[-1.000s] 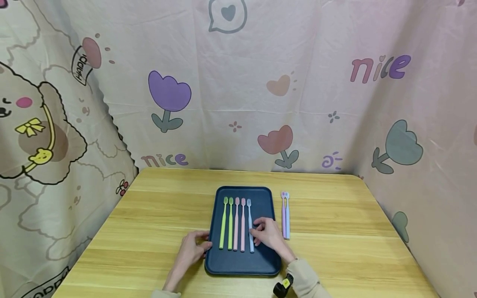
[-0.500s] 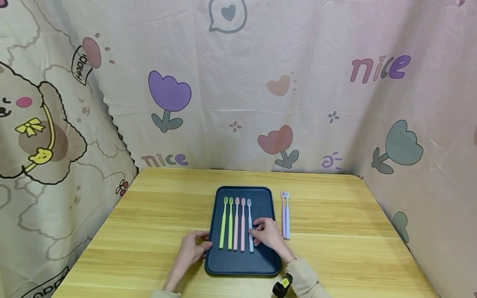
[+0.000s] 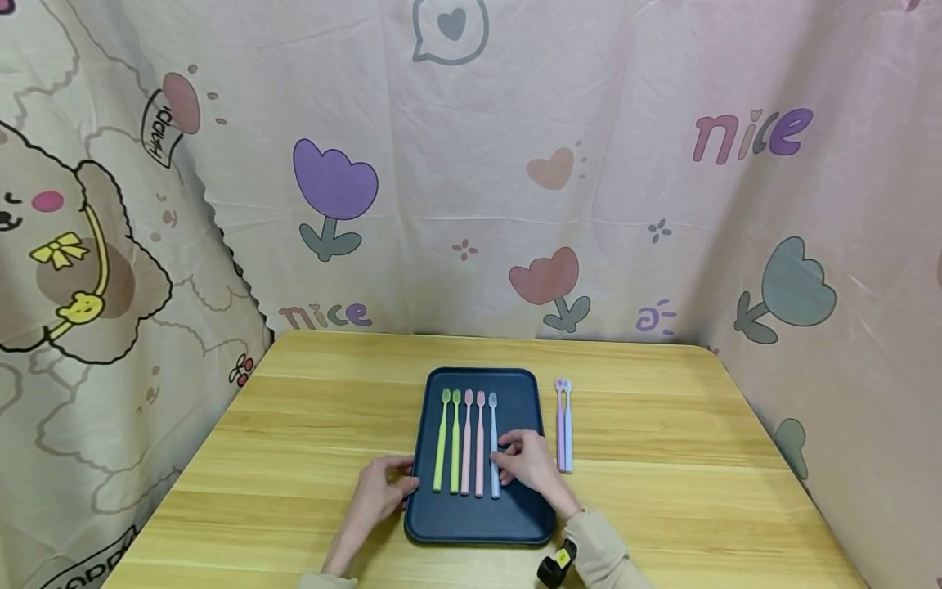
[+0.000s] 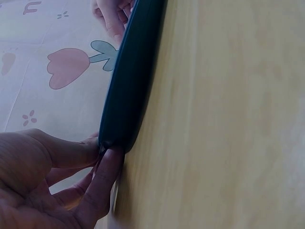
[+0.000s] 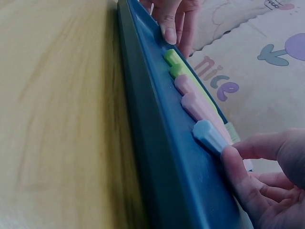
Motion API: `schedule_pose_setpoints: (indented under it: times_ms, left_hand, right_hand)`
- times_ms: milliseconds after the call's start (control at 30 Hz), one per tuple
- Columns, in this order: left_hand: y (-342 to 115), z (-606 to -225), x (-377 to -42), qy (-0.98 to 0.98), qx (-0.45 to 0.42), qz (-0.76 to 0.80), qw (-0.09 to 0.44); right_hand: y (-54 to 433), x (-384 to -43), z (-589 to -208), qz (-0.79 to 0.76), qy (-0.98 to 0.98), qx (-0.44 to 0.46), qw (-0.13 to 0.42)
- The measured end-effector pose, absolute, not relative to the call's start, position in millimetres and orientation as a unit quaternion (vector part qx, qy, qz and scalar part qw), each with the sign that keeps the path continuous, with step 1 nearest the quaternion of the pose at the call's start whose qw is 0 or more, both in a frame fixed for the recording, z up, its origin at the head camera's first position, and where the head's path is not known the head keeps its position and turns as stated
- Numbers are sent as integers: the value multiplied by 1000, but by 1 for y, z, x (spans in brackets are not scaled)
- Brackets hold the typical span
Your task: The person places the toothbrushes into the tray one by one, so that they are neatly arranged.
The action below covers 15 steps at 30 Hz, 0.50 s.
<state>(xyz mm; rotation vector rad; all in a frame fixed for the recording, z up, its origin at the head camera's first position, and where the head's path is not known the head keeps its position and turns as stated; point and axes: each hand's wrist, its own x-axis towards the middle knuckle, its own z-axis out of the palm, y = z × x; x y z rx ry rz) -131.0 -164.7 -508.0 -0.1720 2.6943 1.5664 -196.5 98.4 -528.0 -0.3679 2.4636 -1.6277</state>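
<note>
A dark blue tray (image 3: 471, 523) carries a row of toothbrushes, heads toward the far side. From the left come two green toothbrushes (image 3: 440, 450), two pink toothbrushes (image 3: 480, 450) and a light blue toothbrush (image 3: 494, 425). My right hand (image 3: 533, 465) pinches the light blue one by its handle between thumb and forefinger, as the right wrist view shows, with its handle end (image 5: 207, 133) low over the tray. At the tray's left edge, my left hand (image 3: 379, 493) holds the rim between thumb and finger (image 4: 107, 174).
Just right of the tray, a purple toothbrush (image 3: 560, 433) and another light blue toothbrush (image 3: 568, 433) lie side by side on the wooden table (image 3: 662, 458). A printed curtain (image 3: 456, 278) hangs behind the table and at its sides.
The light blue toothbrush in my right hand has shifted very slightly left, its handle end closer to the pink one. My left hand and the tray have stayed put.
</note>
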Motion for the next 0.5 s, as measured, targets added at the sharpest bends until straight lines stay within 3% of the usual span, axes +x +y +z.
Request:
schedule_pose_setpoints:
  times_ms: [500]
  left_hand:
    - [-164, -508, -131, 863, -57, 502, 10]
  right_hand:
    - [99, -196, -528, -550, 822, -125, 82]
